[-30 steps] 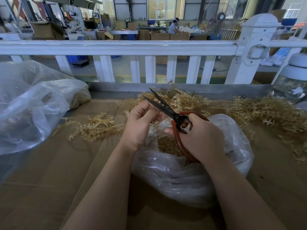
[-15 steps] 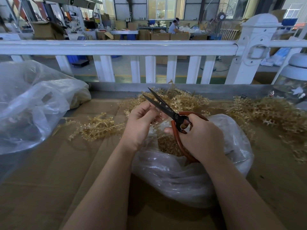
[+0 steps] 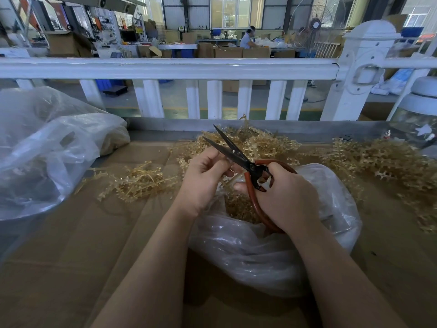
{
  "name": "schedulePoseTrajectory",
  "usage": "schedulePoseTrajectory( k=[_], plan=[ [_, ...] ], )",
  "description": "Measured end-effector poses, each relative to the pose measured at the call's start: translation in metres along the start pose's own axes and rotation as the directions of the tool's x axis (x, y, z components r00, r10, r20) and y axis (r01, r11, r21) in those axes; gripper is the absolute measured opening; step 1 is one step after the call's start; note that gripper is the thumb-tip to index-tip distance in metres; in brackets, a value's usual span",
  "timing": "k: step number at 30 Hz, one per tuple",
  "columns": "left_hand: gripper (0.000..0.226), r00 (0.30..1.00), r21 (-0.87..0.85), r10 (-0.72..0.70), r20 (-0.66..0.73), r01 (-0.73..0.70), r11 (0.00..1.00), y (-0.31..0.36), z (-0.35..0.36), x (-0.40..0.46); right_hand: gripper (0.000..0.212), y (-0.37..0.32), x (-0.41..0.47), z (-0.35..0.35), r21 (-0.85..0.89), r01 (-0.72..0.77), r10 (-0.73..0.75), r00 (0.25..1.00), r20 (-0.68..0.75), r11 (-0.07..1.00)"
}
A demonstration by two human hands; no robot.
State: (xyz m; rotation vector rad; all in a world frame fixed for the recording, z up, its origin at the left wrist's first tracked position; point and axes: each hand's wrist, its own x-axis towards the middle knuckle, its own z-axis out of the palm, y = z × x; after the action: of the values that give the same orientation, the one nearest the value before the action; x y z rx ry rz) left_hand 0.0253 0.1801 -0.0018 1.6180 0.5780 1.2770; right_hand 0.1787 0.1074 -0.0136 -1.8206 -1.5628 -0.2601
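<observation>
Head view: almost nothing has shifted over the last second. My right grip [image 3: 287,197] is still clenched around the red loops of the scissors [image 3: 236,155]. The blades stand parted as wide as before, tips pointing up and away toward the rail [image 3: 165,67]. My left grip [image 3: 203,181] still pinches a sprig [image 3: 229,180] just beside the blades, close to the pivot. Most of the sprig is hidden behind my fingers, so I cannot tell whether it already sits between the blades.

Both grips hang over the open mouth of the bag [image 3: 260,252], which lies on the counter [image 3: 71,245] with gold snippings inside.

Since the blades have not closed, I judge that this cut has not been made and I am still lining it up. What remains is to seat the stem deep between the blades and squeeze, so the trimmed bit falls into the bag and not onto the counter.

More sprigs wait in a left pile [image 3: 139,183] and a right pile [image 3: 378,162], so plenty of trimming looks left to do.
</observation>
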Motion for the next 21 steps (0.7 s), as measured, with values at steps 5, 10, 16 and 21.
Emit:
schedulePoseTrajectory(
  k=[5, 10, 16, 21],
  plan=[
    [0.018, 1.000, -0.015, 0.007, 0.016, -0.006, 1.000, -0.0007, -0.0003, 0.0004, 0.070, 0.0004, 0.0000, -0.0012, 0.021, -0.008, 0.008, 1.000, 0.012, 1.000],
    [0.022, 1.000, -0.049, -0.001, 0.012, 0.002, 0.999, 0.0026, 0.0006, -0.0006, 0.066, -0.0005, 0.0004, -0.0011, 0.044, -0.006, 0.005, 1.000, 0.026, 0.999],
    [0.023, 1.000, -0.065, -0.026, -0.008, 0.026, 0.998, 0.0071, 0.0007, -0.0029, 0.069, 0.0000, 0.0016, -0.0003, 0.008, -0.021, 0.020, 0.999, 0.041, 1.000],
    [0.018, 0.995, -0.097, -0.086, -0.041, 0.082, 0.992, 0.0048, -0.0005, -0.0011, 0.059, 0.0001, 0.0015, -0.0006, 0.054, -0.048, 0.046, 0.998, 0.051, 0.997]
  ],
)
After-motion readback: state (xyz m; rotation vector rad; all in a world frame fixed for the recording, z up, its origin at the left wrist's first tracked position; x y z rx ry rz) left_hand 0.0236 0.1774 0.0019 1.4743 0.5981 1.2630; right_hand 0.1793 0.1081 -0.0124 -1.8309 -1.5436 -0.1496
